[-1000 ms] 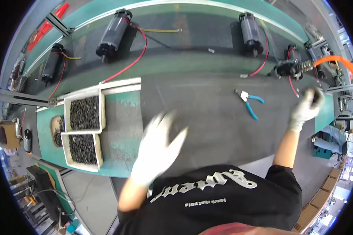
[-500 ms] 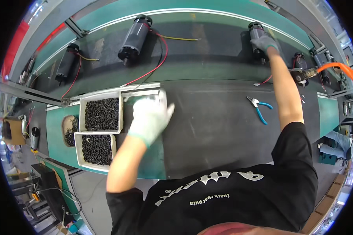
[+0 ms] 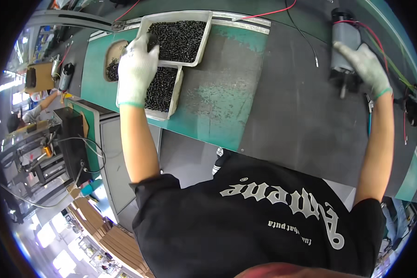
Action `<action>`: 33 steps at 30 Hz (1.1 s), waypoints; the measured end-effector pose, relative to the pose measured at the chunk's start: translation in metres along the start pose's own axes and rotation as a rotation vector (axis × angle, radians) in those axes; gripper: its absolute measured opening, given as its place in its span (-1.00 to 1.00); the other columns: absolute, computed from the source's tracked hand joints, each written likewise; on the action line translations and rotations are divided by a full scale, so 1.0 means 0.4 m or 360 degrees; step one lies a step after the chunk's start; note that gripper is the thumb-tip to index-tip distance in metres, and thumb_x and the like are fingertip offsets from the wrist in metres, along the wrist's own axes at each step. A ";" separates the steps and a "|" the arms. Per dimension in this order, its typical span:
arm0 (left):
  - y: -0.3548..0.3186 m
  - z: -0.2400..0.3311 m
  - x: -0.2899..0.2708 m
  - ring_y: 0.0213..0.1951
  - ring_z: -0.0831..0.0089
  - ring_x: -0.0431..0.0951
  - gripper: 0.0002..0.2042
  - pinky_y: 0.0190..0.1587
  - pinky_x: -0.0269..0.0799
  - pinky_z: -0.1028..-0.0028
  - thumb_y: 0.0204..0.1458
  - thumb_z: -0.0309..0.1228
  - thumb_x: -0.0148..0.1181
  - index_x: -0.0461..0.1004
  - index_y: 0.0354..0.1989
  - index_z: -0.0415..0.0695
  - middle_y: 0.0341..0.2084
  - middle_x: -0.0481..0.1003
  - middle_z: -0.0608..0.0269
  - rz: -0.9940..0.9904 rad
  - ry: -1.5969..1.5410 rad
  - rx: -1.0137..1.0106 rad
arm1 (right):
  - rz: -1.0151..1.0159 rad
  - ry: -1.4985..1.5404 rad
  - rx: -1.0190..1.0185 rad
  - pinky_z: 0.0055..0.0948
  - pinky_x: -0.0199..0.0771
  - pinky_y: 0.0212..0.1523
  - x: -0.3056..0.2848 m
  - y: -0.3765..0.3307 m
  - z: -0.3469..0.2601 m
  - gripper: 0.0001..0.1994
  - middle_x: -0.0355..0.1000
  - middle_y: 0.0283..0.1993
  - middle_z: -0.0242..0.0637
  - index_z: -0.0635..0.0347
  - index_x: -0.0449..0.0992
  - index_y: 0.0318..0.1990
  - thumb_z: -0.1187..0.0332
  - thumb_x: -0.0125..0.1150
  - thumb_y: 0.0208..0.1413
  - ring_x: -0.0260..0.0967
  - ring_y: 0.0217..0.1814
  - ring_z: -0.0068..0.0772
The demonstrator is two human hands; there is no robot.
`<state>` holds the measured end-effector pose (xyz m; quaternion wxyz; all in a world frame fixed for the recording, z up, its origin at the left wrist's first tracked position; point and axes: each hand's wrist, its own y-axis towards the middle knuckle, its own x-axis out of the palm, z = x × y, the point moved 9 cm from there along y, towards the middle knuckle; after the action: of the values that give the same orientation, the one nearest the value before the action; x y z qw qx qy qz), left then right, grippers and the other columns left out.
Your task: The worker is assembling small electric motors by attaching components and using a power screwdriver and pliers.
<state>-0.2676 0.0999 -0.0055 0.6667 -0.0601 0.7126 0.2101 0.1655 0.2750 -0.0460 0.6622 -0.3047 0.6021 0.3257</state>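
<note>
My right hand (image 3: 368,68), in a white glove, grips a grey cylindrical motor (image 3: 345,38) from its right side. The motor has black ends, a shaft pointing toward me, and red and yellow-green wires. My gloved left hand (image 3: 138,69) is over the lower white bin (image 3: 175,99), its fingers bent toward the thumb. A dark spot shows between the fingertips; I cannot make out what it is. The upper white bin (image 3: 204,44) stands just beyond, and both bins hold many small black parts. A small tan tray (image 3: 110,58) with black rings sits left of the hand.
Blue-handled pliers (image 3: 369,111) lie beside my right forearm, partly hidden. A metal rail (image 3: 245,22) runs behind the bins. A black lead (image 3: 306,41) and a red wire (image 3: 278,10) trail over the bench. Another motor (image 3: 412,106) is at the far right.
My view has swung left. My right hand has drawn the motor nearer, off the far strip onto the dark bench. My left hand has moved from right of the bins to over them.
</note>
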 end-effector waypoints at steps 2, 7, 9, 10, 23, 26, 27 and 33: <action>0.069 -0.021 0.057 -0.13 0.04 0.53 -0.72 -0.05 0.44 0.20 0.06 -0.24 0.15 0.50 -0.12 -0.11 -0.17 0.53 -0.02 0.0058 0.0022 0.0076 | 0.0021 -0.0173 0.0056 -0.28 0.49 -0.35 -0.020 -0.028 -0.144 -0.46 0.30 -0.32 0.01 -0.26 0.42 0.14 0.43 0.15 -0.09 0.39 -0.32 -0.02; 0.155 0.011 0.131 -0.13 0.04 0.53 -0.74 -0.03 0.42 0.20 0.03 -0.26 0.16 0.52 -0.14 -0.10 -0.18 0.53 0.03 0.0162 0.0091 0.0336 | 0.0334 0.0311 0.0462 -0.30 0.53 -0.30 -0.046 -0.135 -0.253 -0.52 0.32 -0.20 0.12 -0.26 0.42 0.13 0.47 0.10 0.02 0.45 -0.29 0.01; 0.171 0.013 0.141 -0.09 0.06 0.51 -0.74 0.00 0.40 0.23 0.05 -0.28 0.14 0.51 -0.14 -0.12 -0.15 0.52 0.06 0.0087 0.0009 0.0357 | 0.0402 0.0419 0.0580 -0.31 0.53 -0.27 -0.051 -0.179 -0.255 -0.53 0.32 -0.13 0.16 -0.23 0.41 0.13 0.47 0.09 0.04 0.46 -0.28 0.02; 0.171 0.009 0.151 -0.05 0.09 0.50 -0.74 0.02 0.38 0.26 0.06 -0.30 0.13 0.51 -0.12 -0.15 -0.12 0.52 0.09 0.0006 0.0055 0.0311 | 0.0465 0.0532 0.0653 -0.31 0.53 -0.24 -0.054 -0.207 -0.251 -0.55 0.32 -0.05 0.21 -0.19 0.40 0.14 0.47 0.08 0.07 0.47 -0.27 0.03; 0.163 0.019 0.175 -0.04 0.00 0.49 -0.64 0.00 0.42 0.16 0.09 -0.27 0.06 0.38 0.02 -0.18 -0.08 0.47 -0.09 -0.0140 0.0258 0.0420 | 0.2300 0.0736 0.1440 -0.37 0.31 0.17 -0.223 -0.849 0.197 -0.51 0.36 0.11 -0.12 0.34 0.30 0.15 0.43 0.29 0.08 0.32 0.13 -0.33; 0.156 -0.012 0.157 -0.01 -0.04 0.45 -0.64 0.04 0.40 0.18 0.13 -0.31 0.01 0.36 0.03 -0.26 -0.04 0.45 -0.14 0.0171 -0.0039 0.0530 | 0.2017 0.1495 0.1017 -0.39 0.23 0.21 -0.164 -0.727 0.293 -0.49 0.29 0.16 -0.25 0.28 0.24 0.21 0.37 0.24 0.13 0.25 0.15 -0.47; 0.164 -0.034 0.157 -0.06 0.04 0.51 -0.64 0.05 0.39 0.26 0.15 -0.34 0.02 0.33 0.03 -0.35 -0.05 0.47 -0.12 0.0127 -0.0091 0.0379 | 0.1703 0.1745 0.1030 -0.41 0.24 0.19 -0.115 -0.689 0.351 -0.49 0.31 0.13 -0.29 0.25 0.26 0.20 0.38 0.25 0.12 0.26 0.13 -0.49; 0.017 0.011 0.059 -0.41 0.67 0.40 -0.88 -0.35 0.39 0.70 0.16 -0.44 0.10 0.40 -0.18 -0.19 -0.37 0.48 0.29 -0.0078 -0.2457 -0.0277 | 0.0994 0.1490 0.0793 -0.42 0.36 0.00 -0.146 -0.528 0.385 -0.68 0.47 -0.10 -0.34 0.23 0.45 0.03 0.50 0.21 0.09 0.40 -0.13 -0.45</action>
<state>-0.2684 0.1124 -0.0271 0.9715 0.0353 0.0257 0.2329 0.4225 0.2665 0.0281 0.2520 -0.0606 0.9479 0.1854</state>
